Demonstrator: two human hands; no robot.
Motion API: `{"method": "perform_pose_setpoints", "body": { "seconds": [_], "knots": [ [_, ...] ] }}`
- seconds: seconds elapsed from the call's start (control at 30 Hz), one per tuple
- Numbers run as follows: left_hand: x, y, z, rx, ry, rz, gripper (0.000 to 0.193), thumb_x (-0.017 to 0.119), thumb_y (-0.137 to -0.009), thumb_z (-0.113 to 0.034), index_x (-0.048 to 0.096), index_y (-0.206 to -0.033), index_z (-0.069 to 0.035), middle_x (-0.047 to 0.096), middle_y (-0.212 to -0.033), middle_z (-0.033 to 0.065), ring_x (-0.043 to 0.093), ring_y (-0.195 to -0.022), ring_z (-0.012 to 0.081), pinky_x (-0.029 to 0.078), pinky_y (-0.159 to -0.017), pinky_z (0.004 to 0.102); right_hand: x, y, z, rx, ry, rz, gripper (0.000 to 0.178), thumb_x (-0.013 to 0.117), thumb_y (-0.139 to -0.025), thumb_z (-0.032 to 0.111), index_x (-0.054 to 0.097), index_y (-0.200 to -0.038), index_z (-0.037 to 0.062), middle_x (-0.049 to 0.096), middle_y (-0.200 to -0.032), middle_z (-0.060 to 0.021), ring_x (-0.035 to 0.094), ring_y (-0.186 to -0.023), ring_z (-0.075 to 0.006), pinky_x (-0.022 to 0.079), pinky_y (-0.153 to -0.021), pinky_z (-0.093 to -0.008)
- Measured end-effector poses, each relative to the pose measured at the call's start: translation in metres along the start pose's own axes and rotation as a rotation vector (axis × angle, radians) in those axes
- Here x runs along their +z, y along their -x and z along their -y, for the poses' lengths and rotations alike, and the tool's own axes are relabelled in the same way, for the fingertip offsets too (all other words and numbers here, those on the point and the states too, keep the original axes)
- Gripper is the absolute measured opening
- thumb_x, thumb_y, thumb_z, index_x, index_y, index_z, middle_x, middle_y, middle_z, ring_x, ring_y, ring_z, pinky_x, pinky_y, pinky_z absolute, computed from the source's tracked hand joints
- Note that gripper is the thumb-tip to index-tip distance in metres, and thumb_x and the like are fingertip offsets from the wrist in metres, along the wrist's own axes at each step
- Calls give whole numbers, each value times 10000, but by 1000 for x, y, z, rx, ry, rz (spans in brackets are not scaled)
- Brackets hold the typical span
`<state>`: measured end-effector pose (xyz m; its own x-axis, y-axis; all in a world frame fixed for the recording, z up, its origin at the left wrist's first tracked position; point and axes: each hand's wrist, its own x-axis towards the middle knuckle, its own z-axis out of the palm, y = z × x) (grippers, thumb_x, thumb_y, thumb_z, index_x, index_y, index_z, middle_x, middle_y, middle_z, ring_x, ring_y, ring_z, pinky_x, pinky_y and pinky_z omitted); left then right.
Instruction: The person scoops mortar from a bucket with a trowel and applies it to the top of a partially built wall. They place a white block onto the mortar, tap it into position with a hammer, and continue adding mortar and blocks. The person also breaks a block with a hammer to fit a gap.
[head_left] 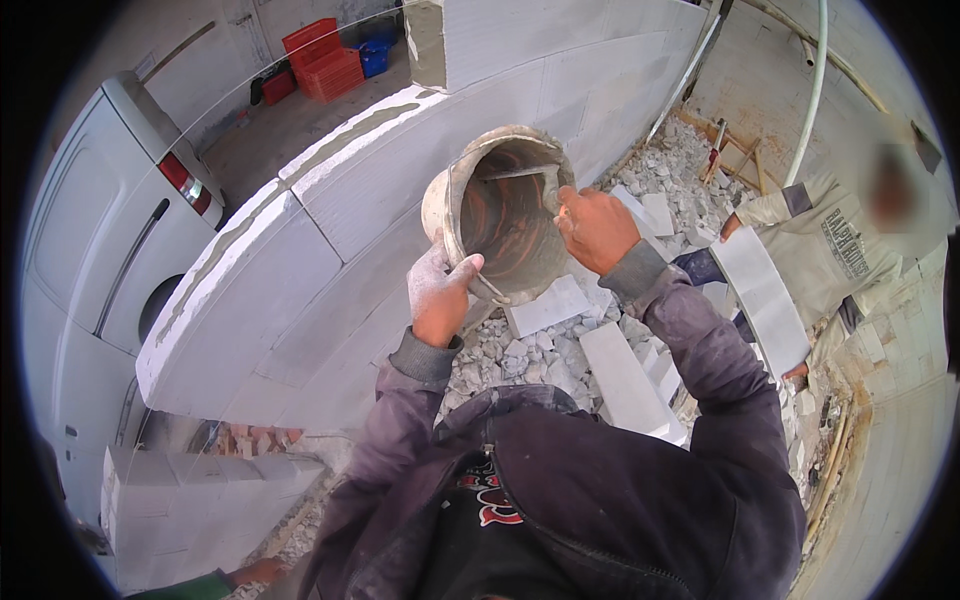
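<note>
A mortar-smeared bucket [438, 208] is tilted with its mouth toward me, beside the white block wall [400, 190]. My left hand [442, 298] is closed on the lower left part of its rim, the thumb over the edge. Closed around a handle at the rim's right side, my right hand [597, 230] holds a trowel [522, 174]; its grey-coated blade reaches into the bucket. My fingers hide most of the handle. Streaks of grey mortar [510, 225] line the bucket's inside.
At the right a co-worker [845, 230] holds a long white block [757, 295]. Rubble [525, 355] and loose blocks [625, 380] lie below the bucket. A white van [100, 230] and red crates [325, 65] stand beyond the wall. Another person's hand [258, 572] shows at lower left.
</note>
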<state>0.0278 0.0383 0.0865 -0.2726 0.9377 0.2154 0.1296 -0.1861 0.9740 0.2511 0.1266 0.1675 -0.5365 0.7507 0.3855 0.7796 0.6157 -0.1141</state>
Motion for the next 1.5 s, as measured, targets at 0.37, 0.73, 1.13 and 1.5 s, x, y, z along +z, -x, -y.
{"method": "perform_pose_setpoints", "body": {
  "seconds": [0.37, 0.73, 1.13, 1.5],
  "knots": [
    [19, 13, 13, 100, 111, -71, 272, 710, -894, -56, 665, -1136, 59, 674, -923, 27, 591, -825, 88, 498, -749, 261, -32, 7, 21, 59, 153, -22, 214, 609, -875, 121, 639, -1059, 14, 675, -882, -203, 704, -831, -397, 561, -717, -495],
    [12, 16, -2, 220, 186, 84, 464, 714, -871, -70, 602, -1293, 85, 648, -1268, 119, 587, -1089, 158, 460, -959, 292, -38, -5, -8, 67, -25, 138, 222, 636, -824, 171, 694, -931, -16, 691, -790, -247, 700, -760, -396, 539, -671, -514],
    [17, 7, 6, 262, 274, 29, 351, 726, -894, -104, 644, -1188, 71, 654, -1175, 96, 589, -1064, 169, 464, -946, 317, -60, 23, 14, 130, 45, -209, 243, 598, -933, 169, 633, -1055, -38, 686, -888, -245, 672, -744, -419, 525, -633, -490],
    [4, 12, 19, 154, 273, 133, 386, 724, -878, -91, 634, -1207, 89, 654, -1228, 117, 577, -1117, 172, 457, -968, 325, -1, 32, -32, 686, -1137, 418, 272, 590, -964, 276, 658, -895, 22, 646, -702, -85, 595, -518, -150, 432, -369, -290]
  ]
}}
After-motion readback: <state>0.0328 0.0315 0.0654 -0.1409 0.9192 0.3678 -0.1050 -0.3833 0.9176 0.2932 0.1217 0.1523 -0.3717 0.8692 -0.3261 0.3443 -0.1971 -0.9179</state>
